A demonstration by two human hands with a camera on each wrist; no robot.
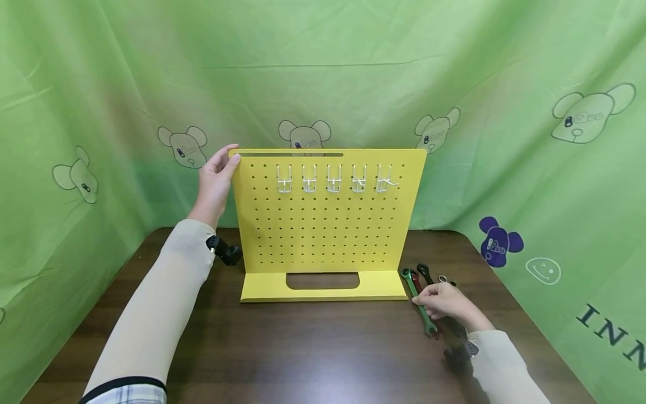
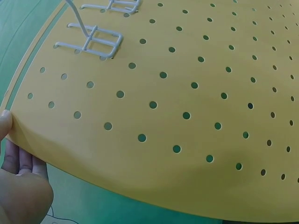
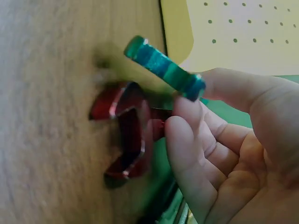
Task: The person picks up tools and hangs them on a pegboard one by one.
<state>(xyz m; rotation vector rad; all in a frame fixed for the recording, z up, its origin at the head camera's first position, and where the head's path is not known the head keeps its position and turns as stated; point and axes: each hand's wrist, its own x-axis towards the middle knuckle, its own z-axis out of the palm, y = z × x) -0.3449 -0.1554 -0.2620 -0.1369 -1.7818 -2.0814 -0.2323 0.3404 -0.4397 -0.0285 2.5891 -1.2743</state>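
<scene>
A yellow pegboard point(image 1: 323, 235) stands upright on the table. My left hand point(image 1: 214, 182) grips its upper left corner, thumb on the front face and the other fingers behind; the left wrist view shows the same hold. At the board's lower right, my right hand point(image 1: 446, 303) pinches a green wrench point(image 1: 426, 318) between thumb and fingers. In the right wrist view the wrench's green end point(image 3: 163, 67) stands edge-on, above the open jaw end of a red wrench point(image 3: 142, 126). How the right fingers meet the red wrench's shank I cannot tell.
Several white wire hooks point(image 1: 334, 180) hang in a row near the board's top. Behind the right hand lie a black wrench point(image 1: 424, 272) and a silver ring end point(image 1: 442, 278), partly hidden. The brown table point(image 1: 303, 348) reaches a green curtain point(image 1: 323, 67) at the back and sides.
</scene>
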